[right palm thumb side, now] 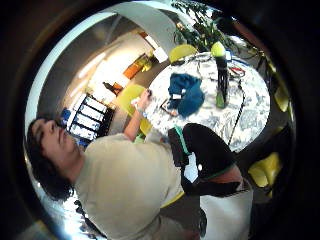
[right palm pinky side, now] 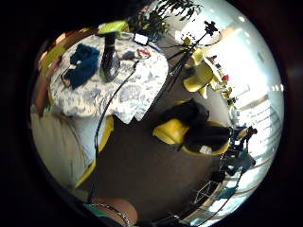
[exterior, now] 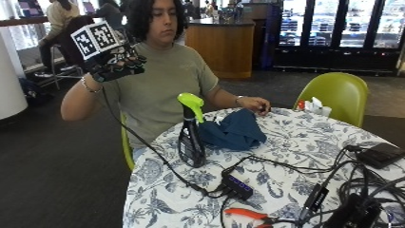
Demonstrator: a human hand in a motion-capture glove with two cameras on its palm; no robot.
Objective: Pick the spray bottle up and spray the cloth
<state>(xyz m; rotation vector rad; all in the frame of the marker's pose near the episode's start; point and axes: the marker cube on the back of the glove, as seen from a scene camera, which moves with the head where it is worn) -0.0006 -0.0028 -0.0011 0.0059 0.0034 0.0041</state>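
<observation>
Seated behind a round tabletop (exterior: 297, 156) draped in white cloth with a blue floral print. Standing upright near the tabletop's front-left edge: a dark translucent plastic spray bottle (exterior: 190, 137) with a lime-green trigger head. Just behind and to the right of the spray bottle, touching or nearly touching its base: a crumpled teal-blue cloth (exterior: 235, 130), lying in a heap. Raised to shoulder height, well apart from the spray bottle and up to its left, away from the tabletop: the black-gloved right hand (exterior: 115, 66), fingers (exterior: 130, 63) loosely curled, holding nothing. Resting on the tabletop's far edge, just beyond the teal-blue cloth: the bare left hand (exterior: 255, 104). In front of the spray bottle, toward the near edge: a small black hub with purple ports (exterior: 237, 185), black cables (exterior: 303, 168) trailing to the right, and orange-handled pliers (exterior: 250, 214). Behind the tabletop, far right of the spray bottle: a lime-green plastic chair (exterior: 335, 95). Seen from both palm views at a distance: spray bottle (right palm pinky side: 109, 56) (right palm thumb side: 221, 75) beside the cloth (right palm pinky side: 83, 65) (right palm thumb side: 185, 93).
</observation>
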